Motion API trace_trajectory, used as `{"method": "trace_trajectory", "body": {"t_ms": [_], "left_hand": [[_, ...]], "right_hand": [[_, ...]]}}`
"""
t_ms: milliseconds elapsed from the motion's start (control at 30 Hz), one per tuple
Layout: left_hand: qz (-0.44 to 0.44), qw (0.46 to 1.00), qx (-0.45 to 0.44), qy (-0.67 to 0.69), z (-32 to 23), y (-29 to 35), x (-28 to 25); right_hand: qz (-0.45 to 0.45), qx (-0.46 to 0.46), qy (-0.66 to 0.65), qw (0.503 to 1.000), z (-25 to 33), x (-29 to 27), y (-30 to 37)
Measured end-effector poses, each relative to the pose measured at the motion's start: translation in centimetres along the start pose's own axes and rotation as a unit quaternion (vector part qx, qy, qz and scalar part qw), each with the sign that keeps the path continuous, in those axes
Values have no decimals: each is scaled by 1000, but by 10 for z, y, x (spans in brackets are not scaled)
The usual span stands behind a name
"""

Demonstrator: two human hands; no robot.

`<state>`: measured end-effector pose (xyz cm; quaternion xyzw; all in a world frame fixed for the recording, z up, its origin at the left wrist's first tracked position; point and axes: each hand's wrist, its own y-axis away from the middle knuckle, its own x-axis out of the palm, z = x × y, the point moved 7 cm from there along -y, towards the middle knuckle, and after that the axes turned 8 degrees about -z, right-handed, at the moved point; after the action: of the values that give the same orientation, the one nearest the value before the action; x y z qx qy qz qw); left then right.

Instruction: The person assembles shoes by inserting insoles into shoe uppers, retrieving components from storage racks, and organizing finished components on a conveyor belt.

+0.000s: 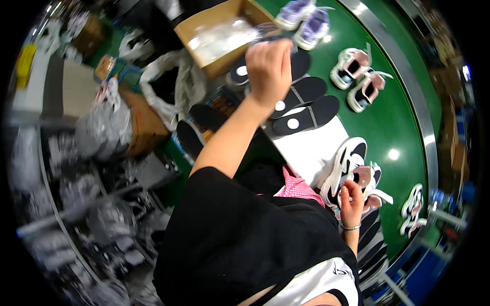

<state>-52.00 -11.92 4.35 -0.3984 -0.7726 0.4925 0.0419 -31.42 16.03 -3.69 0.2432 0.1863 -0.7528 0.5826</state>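
Black insoles point(322, 112) are lying near the left hand point(270, 71). Right hand point(352, 205), apart, is showing beside white sneakers point(339, 164); grips unclear.

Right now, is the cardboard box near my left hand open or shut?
Open: the cardboard box has its top uncovered, and clear plastic shows inside.

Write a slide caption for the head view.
Left hand near an open cardboard box and black insoles; right hand beside white shoes, at a green work surface.
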Motion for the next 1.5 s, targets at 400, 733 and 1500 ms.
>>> {"method": "trace_trajectory", "body": {"t_ms": [400, 733, 1500], "left_hand": [[-36, 972, -169, -161, 16, 166, -145], [57, 545, -733, -402, 32, 506, -385], [-273, 259, -832, -408, 109, 766, -630]], "right_hand": [[253, -254, 150, 921, 14, 97, 10], [82, -386, 314, 863, -34, 180, 33], [226, -254, 662, 668, -100, 184, -19]]}}
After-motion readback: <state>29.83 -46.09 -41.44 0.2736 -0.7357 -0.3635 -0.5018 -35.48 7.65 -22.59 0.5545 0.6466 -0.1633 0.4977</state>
